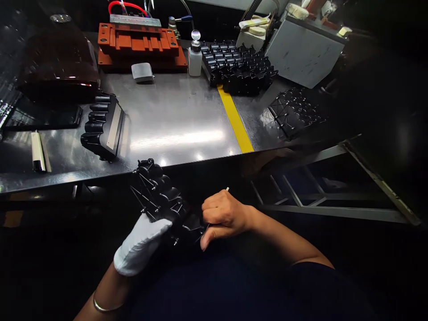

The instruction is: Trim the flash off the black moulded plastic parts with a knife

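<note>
A black moulded plastic part [170, 194], with rounded humps, thin ribs and small metal-looking pins, is held tilted below the bench edge. My left hand [140, 245], in a white glove, is closed around its lower side with the thumb over the ribs. My bare right hand [222, 216] is curled into a fist at the part's near right end, with the thumb against or close to that end. From the top of this fist sticks out the pale tip of a thin tool [228, 189]; the rest of it is hidden by the fingers.
On the metal bench [174, 111] stand another black part [103, 125], a white-and-black object [38, 151], an orange fixture [140, 44] and a pump bottle [195, 60]. Several black parts [237, 67] lie beyond the yellow tape [236, 118]. A metal frame [334, 214] is at right.
</note>
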Motion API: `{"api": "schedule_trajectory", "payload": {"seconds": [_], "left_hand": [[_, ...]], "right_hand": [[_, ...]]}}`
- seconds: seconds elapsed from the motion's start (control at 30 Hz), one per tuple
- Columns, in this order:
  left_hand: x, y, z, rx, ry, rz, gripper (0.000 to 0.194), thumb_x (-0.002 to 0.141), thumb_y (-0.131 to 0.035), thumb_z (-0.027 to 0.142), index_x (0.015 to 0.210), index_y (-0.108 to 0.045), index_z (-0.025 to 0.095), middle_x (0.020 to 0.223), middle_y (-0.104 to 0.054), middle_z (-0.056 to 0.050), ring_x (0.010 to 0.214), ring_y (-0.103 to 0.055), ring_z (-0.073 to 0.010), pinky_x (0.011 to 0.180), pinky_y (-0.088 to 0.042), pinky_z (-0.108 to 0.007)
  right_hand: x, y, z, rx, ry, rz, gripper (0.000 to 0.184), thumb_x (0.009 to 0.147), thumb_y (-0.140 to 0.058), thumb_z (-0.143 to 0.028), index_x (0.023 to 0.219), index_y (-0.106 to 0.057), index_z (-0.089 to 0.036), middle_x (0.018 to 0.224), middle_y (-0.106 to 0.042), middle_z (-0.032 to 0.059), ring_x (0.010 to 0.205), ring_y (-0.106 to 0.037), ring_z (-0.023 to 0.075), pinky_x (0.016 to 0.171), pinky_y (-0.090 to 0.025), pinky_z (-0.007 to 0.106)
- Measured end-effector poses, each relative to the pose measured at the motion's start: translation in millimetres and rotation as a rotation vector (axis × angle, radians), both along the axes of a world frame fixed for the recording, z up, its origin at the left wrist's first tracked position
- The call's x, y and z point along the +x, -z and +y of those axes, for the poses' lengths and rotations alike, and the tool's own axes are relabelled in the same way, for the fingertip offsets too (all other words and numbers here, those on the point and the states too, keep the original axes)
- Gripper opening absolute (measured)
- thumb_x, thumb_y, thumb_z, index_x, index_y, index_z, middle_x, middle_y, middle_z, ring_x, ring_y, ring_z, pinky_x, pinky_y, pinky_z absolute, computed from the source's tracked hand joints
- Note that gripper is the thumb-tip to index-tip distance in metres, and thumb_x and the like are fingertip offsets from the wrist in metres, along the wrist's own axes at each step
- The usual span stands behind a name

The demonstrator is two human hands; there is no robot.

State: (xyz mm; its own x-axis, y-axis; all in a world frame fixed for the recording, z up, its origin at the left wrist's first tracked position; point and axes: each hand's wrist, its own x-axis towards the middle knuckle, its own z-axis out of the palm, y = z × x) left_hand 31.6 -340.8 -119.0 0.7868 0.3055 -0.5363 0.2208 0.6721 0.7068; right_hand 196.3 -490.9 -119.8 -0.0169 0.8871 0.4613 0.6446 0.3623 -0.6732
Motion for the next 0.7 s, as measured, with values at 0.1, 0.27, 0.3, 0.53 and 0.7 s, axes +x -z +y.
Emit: {"api": "schedule_trajectory", "payload": {"seconds": [0.1, 0.27, 0.3, 0.53, 0.7], "left_hand": [[-0.4, 2.1, -5.4, -0.078, -0.043, -0.018, 0.058, 0.065, -0.083, 0.027, 0.121, -0.066, 0.024, 0.109, -0.073, -0.008, 0.101, -0.068, -0.0288, 0.086, -0.056, -0.034], [-1.6, 13.0, -16.2, -0.229, -0.165, 0.031, 0.050, 0.070, -0.080, 0.027, 0.118, -0.067, 0.025, 0.103, -0.075, -0.005, 0.106, -0.066, -0.0286, 0.096, -0.052, -0.038], [-1.5, 15.2, -18.2, -0.265, -0.183, 0.032, 0.043, 0.071, -0.078, 0.026, 0.113, -0.069, 0.024, 0.100, -0.076, -0.004, 0.106, -0.066, -0.0278, 0.099, -0.050, -0.038], [2.0, 19.0, -25.7, -0.479, -0.262, 0.066, 0.024, 0.086, -0.058, 0.014, 0.105, -0.072, 0.019, 0.095, -0.077, -0.003, 0.101, -0.069, -0.0210, 0.103, -0.047, -0.033], [1.3, 22.4, -25.5, -0.595, -0.251, 0.033, 0.032, 0.093, -0.045, 0.011, 0.112, -0.069, 0.020, 0.095, -0.077, -0.001, 0.099, -0.070, -0.0163, 0.103, -0.047, -0.029]], "right_hand": [[0.9, 0.4, 1.9, 0.057, 0.082, -0.065, 0.051, 0.085, -0.057, -0.058, 0.055, -0.040, -0.020, 0.052, -0.038, -0.0038, 0.048, -0.035, 0.0087, 0.046, -0.023, 0.025], [0.5, 2.4, 4.9, 0.109, 0.215, -0.212, 0.053, 0.088, -0.053, -0.057, 0.053, -0.041, -0.019, 0.052, -0.036, -0.0041, 0.048, -0.032, 0.0080, 0.047, -0.022, 0.025], [0.5, 2.8, 5.4, 0.108, 0.250, -0.234, 0.053, 0.089, -0.051, -0.058, 0.054, -0.043, -0.018, 0.052, -0.037, -0.0039, 0.048, -0.033, 0.0081, 0.047, -0.023, 0.024], [1.6, 3.8, 8.6, 0.139, 0.318, -0.344, 0.057, 0.093, -0.046, -0.054, 0.050, -0.040, -0.017, 0.050, -0.036, -0.0041, 0.048, -0.032, 0.0079, 0.047, -0.021, 0.025], [1.9, 4.0, 9.5, 0.129, 0.374, -0.297, 0.057, 0.093, -0.040, -0.059, 0.056, -0.046, -0.017, 0.053, -0.041, -0.0035, 0.050, -0.036, 0.0077, 0.049, -0.025, 0.023]]}}
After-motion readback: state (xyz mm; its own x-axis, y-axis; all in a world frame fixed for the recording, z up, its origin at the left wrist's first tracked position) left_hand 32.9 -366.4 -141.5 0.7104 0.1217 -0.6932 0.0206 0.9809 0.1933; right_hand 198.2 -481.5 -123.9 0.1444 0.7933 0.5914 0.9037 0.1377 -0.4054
